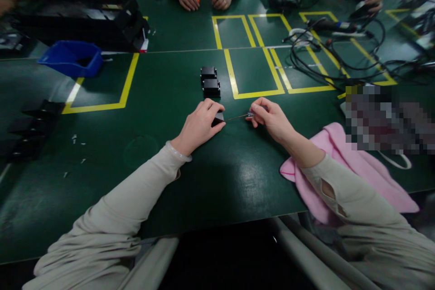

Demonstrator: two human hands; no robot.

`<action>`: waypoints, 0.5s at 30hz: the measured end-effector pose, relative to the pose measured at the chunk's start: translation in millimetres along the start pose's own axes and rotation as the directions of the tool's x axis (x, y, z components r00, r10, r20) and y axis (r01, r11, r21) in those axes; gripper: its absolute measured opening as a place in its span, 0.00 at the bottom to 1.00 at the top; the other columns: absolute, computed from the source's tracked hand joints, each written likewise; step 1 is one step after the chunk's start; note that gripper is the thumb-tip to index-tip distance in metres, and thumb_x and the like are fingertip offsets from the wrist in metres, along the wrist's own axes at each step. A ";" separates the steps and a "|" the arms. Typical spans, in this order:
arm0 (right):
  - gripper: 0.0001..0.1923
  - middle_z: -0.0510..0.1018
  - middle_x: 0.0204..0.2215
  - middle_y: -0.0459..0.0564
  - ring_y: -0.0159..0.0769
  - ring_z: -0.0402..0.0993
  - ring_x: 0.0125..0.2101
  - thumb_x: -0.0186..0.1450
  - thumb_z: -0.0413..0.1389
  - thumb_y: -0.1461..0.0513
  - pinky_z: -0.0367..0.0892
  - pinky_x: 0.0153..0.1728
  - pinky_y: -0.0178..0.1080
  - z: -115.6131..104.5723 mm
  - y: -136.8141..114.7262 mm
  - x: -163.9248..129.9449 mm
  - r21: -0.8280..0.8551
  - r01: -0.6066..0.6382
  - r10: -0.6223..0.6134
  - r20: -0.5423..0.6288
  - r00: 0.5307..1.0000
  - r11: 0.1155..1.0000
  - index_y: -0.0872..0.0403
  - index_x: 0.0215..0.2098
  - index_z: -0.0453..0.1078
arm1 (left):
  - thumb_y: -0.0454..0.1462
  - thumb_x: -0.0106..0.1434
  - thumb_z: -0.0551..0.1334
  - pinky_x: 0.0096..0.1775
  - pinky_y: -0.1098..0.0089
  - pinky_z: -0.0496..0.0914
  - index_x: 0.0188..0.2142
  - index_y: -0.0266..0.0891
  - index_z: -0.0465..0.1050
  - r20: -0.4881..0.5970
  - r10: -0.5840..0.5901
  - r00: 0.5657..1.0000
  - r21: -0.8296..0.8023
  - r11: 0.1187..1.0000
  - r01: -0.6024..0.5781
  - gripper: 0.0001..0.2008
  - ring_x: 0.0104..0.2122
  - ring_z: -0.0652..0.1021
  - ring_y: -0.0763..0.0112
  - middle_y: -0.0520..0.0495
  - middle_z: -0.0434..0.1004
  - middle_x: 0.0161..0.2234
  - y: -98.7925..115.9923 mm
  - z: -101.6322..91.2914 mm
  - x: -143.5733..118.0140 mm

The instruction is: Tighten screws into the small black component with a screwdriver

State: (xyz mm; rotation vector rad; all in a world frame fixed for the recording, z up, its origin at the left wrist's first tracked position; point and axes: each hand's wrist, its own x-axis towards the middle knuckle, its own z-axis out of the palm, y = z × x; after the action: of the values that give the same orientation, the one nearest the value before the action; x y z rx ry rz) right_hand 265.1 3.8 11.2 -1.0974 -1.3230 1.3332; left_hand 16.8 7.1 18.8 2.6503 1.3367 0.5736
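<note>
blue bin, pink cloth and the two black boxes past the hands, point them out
blue bin [70, 61], head view, front wall
pink cloth [353, 167], head view, middle fold
two black boxes [210, 82], head view, nearer box's top

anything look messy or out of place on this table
Small white bits lie scattered on the green table left of the left hand. Black cables sprawl tangled across the yellow floor-tape boxes, far right.

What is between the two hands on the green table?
In the head view, a thin screwdriver bridges the gap: the right hand holds its handle, and its tip points at the small black block under the left hand.
</note>
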 end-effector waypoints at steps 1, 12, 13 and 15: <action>0.18 0.60 0.13 0.32 0.27 0.67 0.18 0.67 0.64 0.48 0.77 0.47 0.44 0.0 0.0 0.0 -0.008 0.004 -0.004 0.005 1.000 1.000 0.50 0.32 0.67 | 0.37 0.68 0.65 0.45 0.60 0.77 0.53 0.41 0.67 -0.001 0.000 1.000 0.001 1.000 0.000 0.15 0.51 0.75 0.57 0.42 0.73 0.51 0.1 0.0 0.0; 0.15 0.59 0.13 0.31 0.27 0.67 0.17 0.68 0.63 0.50 0.77 0.46 0.44 0.3 0.0 0.1 0.002 0.007 -0.007 0.009 1.000 1.000 0.49 0.33 0.67 | 0.37 0.68 0.66 0.46 0.60 0.77 0.53 0.40 0.67 0.001 0.011 1.000 -0.001 1.000 -0.011 0.16 0.51 0.75 0.57 0.41 0.73 0.51 -1.2 0.9 -0.1; 0.15 0.59 0.13 0.31 0.27 0.66 0.17 0.68 0.64 0.50 0.77 0.46 0.44 0.3 0.2 0.3 0.009 0.005 -0.006 0.004 1.000 1.000 0.49 0.34 0.67 | 0.37 0.68 0.66 0.46 0.60 0.77 0.53 0.40 0.67 0.001 0.010 1.000 -0.001 1.000 -0.010 0.16 0.51 0.75 0.57 0.41 0.73 0.51 -1.2 0.8 -0.1; 0.15 0.61 0.14 0.32 0.27 0.67 0.18 0.66 0.66 0.51 0.77 0.44 0.43 0.3 0.7 0.5 0.028 -0.002 0.002 -0.013 1.000 1.000 0.49 0.35 0.66 | 0.37 0.68 0.65 0.46 0.60 0.77 0.53 0.40 0.67 -0.001 0.009 1.000 -0.002 1.000 -0.009 0.16 0.51 0.75 0.57 0.42 0.73 0.51 -1.4 0.7 -0.3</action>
State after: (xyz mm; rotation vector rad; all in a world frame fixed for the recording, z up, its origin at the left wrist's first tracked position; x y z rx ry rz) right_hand 264.7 4.2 10.5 -1.0867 -1.2907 1.3404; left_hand 15.9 7.8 17.7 2.6561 1.3237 0.5780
